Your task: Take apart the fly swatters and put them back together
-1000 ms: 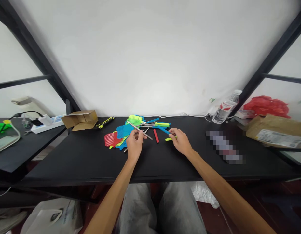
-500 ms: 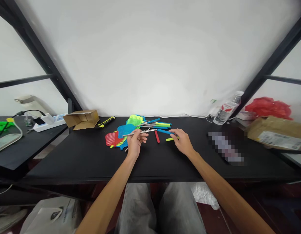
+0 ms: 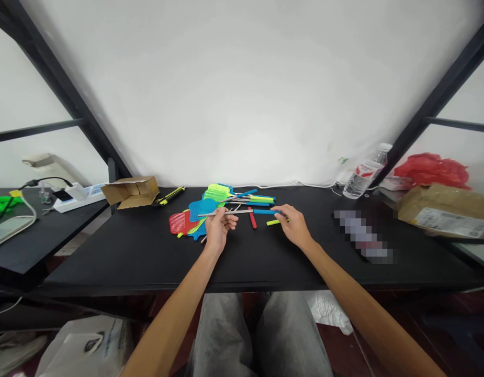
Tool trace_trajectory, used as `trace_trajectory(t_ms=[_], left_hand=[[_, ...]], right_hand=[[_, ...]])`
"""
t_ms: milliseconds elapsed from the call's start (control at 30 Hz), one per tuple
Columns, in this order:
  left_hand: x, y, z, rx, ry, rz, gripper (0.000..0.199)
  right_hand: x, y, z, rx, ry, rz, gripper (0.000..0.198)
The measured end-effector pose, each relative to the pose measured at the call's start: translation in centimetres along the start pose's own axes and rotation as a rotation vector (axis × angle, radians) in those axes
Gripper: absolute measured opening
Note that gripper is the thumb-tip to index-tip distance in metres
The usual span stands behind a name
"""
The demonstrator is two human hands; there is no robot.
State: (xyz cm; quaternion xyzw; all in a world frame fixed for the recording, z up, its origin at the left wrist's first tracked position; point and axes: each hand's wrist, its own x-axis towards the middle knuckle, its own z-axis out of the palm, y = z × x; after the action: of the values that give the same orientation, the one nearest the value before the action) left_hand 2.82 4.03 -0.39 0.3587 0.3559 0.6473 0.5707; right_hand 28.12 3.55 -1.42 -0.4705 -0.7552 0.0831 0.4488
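Note:
My left hand (image 3: pixel 219 230) is closed around a thin metal rod (image 3: pixel 242 211) with a blue grip (image 3: pixel 265 212). The far end of that grip is pinched in the fingers of my right hand (image 3: pixel 293 226). Rod and grip form one nearly level line above the table. Behind and left of my left hand lies a pile of fly swatters with mesh heads: blue (image 3: pixel 200 209), red (image 3: pixel 179 223) and yellow-green (image 3: pixel 218 192). A red handle (image 3: pixel 252 218) rests between my hands. Under my right fingers shows a yellow-green handle (image 3: pixel 273 222). More blue and yellow-green handles (image 3: pixel 261 199) lie behind.
On the black table (image 3: pixel 147 262) stand an open cardboard box (image 3: pixel 137 193) and a yellow-black tool (image 3: pixel 171 196) at left. A water bottle (image 3: pixel 365 173), a blurred-out item (image 3: pixel 361 235) and a brown parcel (image 3: pixel 446 214) with a red bag (image 3: pixel 432 172) are at right.
The blue grip has swung from a slant to nearly level, in line with the metal rod. Both hands have barely moved and keep their hold.

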Motion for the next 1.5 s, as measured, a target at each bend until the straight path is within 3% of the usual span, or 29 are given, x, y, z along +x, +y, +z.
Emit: trace_trajectory(t_ms=[433,633,867,1300,1400,1500], left_hand=[[-0.2,0.1,0.2,0.012,-0.063,-0.013,0.034],[-0.4,0.2,0.3,0.080,-0.175,-0.039,0.036],[-0.8,0.0,0.5,0.251,-0.449,-0.019,0.035],[-1.6,-0.1,0.8,0.359,-0.598,0.026,0.041],[-2.1,-0.1,1.2,0.444,-0.535,0.073,0.043],[-3.5,0.5,1.3,0.555,-0.361,0.209,0.044]], right_hand=[[0.0,-0.2,-0.1,0.029,0.015,0.028,0.029],[0.0,-0.4,-0.1,0.060,-0.039,0.003,0.032],[-0.3,-1.0,-0.1,-0.088,-0.250,-0.125,0.031],[-1.0,-1.6,0.5,-0.199,-0.301,-0.187,0.032],[-1.1,-2.0,0.7,-0.251,-0.305,-0.241,0.033],[-1.3,-2.1,0.6,-0.301,-0.237,-0.195,0.031]])
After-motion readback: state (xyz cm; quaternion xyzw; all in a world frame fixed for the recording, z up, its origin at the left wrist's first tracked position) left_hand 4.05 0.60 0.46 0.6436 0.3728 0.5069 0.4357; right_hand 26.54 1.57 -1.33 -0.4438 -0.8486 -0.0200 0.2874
